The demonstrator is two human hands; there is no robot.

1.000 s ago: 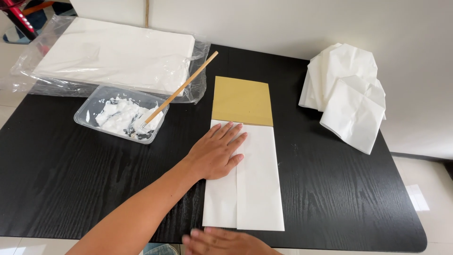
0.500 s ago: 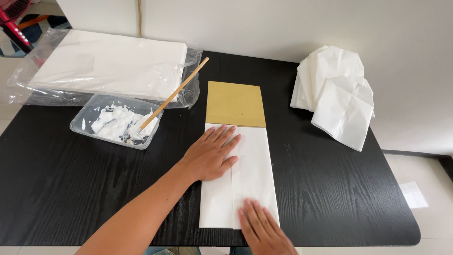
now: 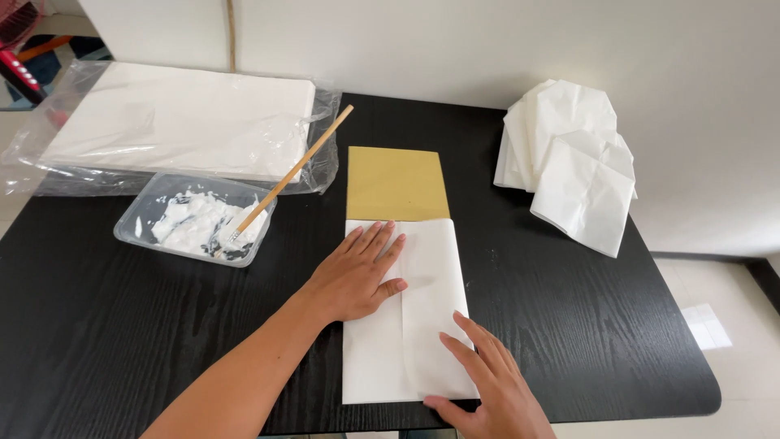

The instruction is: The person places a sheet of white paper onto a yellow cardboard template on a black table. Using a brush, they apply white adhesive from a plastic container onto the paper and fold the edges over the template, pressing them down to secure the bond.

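A folded white paper sheet (image 3: pixel 422 268) lies lengthwise on the black table (image 3: pixel 569 309), with a tan card (image 3: pixel 396 183) sticking out from under its far end. My left hand (image 3: pixel 356 276) rests flat on the paper's upper left part, fingers spread. My right hand (image 3: pixel 487 386) lies flat on the paper's lower right corner near the table's front edge. Neither hand holds anything.
A clear plastic tub (image 3: pixel 195 219) of white paste sits to the left with a wooden-handled brush (image 3: pixel 292 172) leaning in it. Behind it lies a stack of white sheets in clear plastic wrap (image 3: pixel 179 126). Folded white paper pieces (image 3: pixel 573 162) are piled at the far right.
My right hand has slid up from the table's front edge onto the paper's lower right corner. My left hand has stayed pressed on the paper.
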